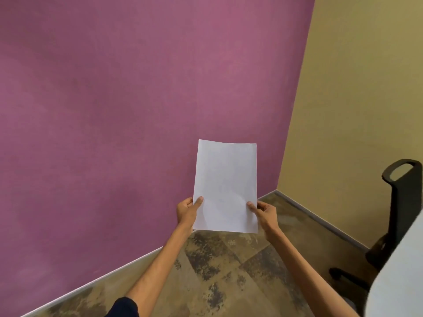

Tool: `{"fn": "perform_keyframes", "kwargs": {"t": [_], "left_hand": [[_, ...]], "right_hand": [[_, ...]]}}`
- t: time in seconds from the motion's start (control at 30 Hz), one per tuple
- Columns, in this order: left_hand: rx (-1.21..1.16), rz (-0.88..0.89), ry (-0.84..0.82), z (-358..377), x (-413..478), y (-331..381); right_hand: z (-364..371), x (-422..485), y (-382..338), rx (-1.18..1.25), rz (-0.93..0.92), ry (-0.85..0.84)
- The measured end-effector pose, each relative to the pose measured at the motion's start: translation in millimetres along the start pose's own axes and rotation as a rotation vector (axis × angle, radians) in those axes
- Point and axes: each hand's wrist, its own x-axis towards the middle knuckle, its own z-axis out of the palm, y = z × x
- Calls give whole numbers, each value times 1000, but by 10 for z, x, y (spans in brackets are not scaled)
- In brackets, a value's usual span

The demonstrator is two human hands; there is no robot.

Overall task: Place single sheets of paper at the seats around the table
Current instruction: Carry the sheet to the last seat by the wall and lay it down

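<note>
White paper (225, 186) is held up in front of me, upright, in the lower middle of the view; I cannot tell whether it is one sheet or a thin stack. My left hand (188, 211) grips its lower left edge, thumb on the front. My right hand (263, 212) grips the lower right edge the same way. A rounded white table edge (398, 271) shows at the bottom right. A black office chair (398, 202) stands beside it.
A purple wall (137, 110) fills the left and centre, meeting a tan wall (366, 88) at a corner on the right. Mottled brown floor tiles (217, 271) lie below, with a pale skirting along both walls.
</note>
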Motion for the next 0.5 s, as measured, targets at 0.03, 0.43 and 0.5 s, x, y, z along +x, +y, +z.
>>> {"fn": "perform_keyframes", "kwargs": {"t": [0.03, 0.43, 0.5], "left_hand": [[-2, 1, -17, 121, 167, -22], [-19, -7, -237, 1774, 2321, -82], [-28, -20, -261, 2035, 2583, -92]], "right_hand": [[-38, 165, 11, 5, 3, 12], [-444, 2266, 46, -11, 8, 237], [-520, 2547, 43, -13, 15, 272]]}}
